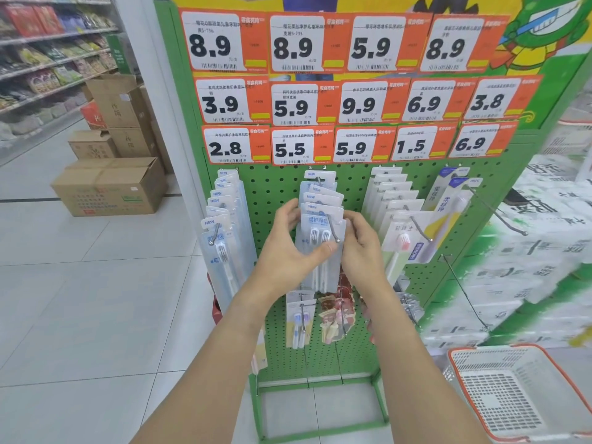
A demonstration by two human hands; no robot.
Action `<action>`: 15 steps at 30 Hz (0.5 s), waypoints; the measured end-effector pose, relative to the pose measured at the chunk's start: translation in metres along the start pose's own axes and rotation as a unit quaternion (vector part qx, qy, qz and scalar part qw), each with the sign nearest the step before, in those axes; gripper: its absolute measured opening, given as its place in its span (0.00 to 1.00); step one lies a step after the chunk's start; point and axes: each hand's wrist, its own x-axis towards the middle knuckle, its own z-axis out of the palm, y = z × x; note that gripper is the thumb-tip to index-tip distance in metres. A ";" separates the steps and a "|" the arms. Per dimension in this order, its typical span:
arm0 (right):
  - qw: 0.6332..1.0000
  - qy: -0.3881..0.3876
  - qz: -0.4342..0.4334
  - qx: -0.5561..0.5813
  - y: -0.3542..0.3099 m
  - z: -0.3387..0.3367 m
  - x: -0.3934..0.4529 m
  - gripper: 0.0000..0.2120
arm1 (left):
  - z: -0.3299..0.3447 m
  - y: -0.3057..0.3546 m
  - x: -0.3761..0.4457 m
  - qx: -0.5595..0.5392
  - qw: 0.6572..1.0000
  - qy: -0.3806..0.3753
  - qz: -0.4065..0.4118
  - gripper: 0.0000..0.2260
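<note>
A green pegboard rack (275, 187) stands under orange price tags (221, 43), with a white basket (499, 350) on the floor at right. The front toothbrush pack (312, 241) hangs on the middle hook (333, 230). The left hand (288, 254) and right hand (362, 251) grip its 2 sides.

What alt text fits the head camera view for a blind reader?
A left hand and right hand grip the front toothbrush pack on a hook of a green pegboard rack. Orange price tags sit above; a white basket stands lower right.
</note>
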 end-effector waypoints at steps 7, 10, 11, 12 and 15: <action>0.998 0.020 -0.027 0.048 -0.040 -0.004 -0.002 0.16 | 0.003 -0.002 0.001 -0.012 1.000 0.025 0.004 0.42; 0.992 0.073 -0.092 -0.045 -0.073 -0.012 0.009 0.13 | 0.003 -0.002 0.002 -0.015 1.000 0.020 0.006 0.40; 0.986 0.088 -0.114 -0.084 -0.087 -0.015 0.016 0.12 | 0.003 -0.001 0.002 -0.014 1.000 0.019 0.004 0.40; 0.979 0.091 -0.130 -0.131 -0.101 -0.018 0.025 0.11 | 0.002 -0.001 0.002 -0.013 1.000 0.018 0.001 0.40; 0.954 0.021 -0.125 -0.271 -0.132 -0.015 0.059 0.11 | -0.001 -0.002 0.002 -0.012 1.000 0.016 -0.004 0.39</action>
